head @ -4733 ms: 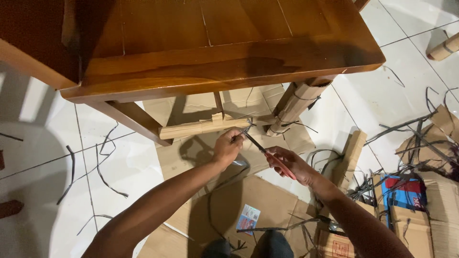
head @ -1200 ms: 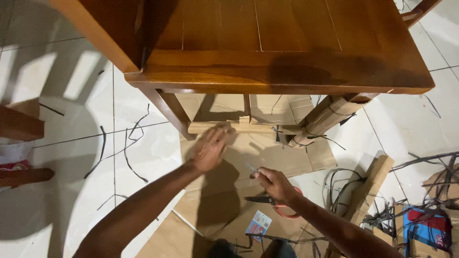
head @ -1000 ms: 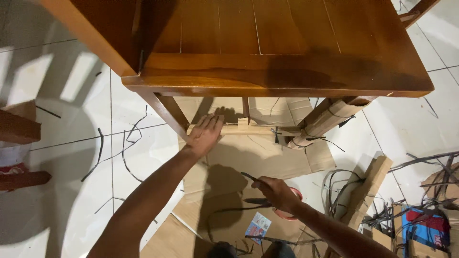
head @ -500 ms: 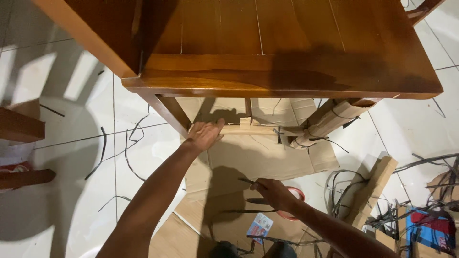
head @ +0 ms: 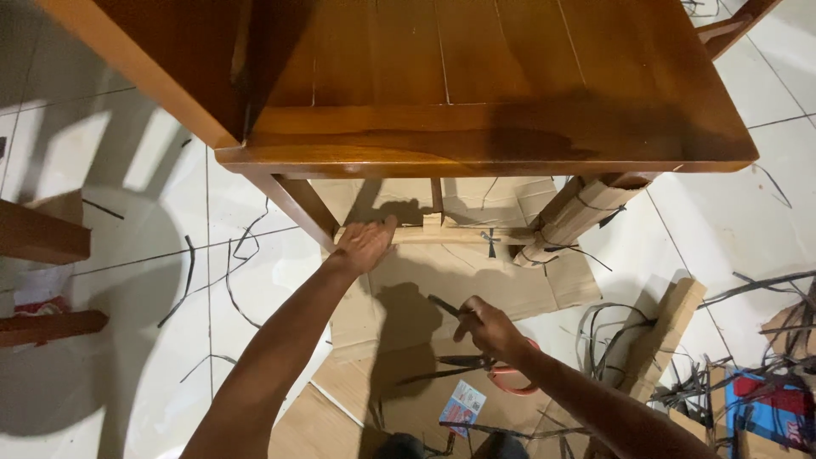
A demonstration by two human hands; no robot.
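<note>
Low under the wooden table (head: 476,93), the cardboard-wrapped crossbar (head: 442,232) runs between the table's legs, just above the flattened cardboard sheet (head: 459,280) spread on the tiled floor (head: 136,255). The left hand (head: 364,246) lies on the left end of that crossbar, palm down, fingers stretched out and close together rather than curled round it. The right hand (head: 491,329) hovers nearer the person, above the cardboard sheet, closed on a short piece of black strap (head: 444,306) that sticks out toward the crossbar. Beneath and just beside this hand sits a pair of scissors (head: 489,367) with red handles and dark blades; whether the hand also grips them I cannot tell. To the right, a table leg (head: 571,217) is wrapped in cardboard and bound with black straps. Further out, loose black strapping (head: 612,340) and cardboard offcuts litter the floor at right.
</note>
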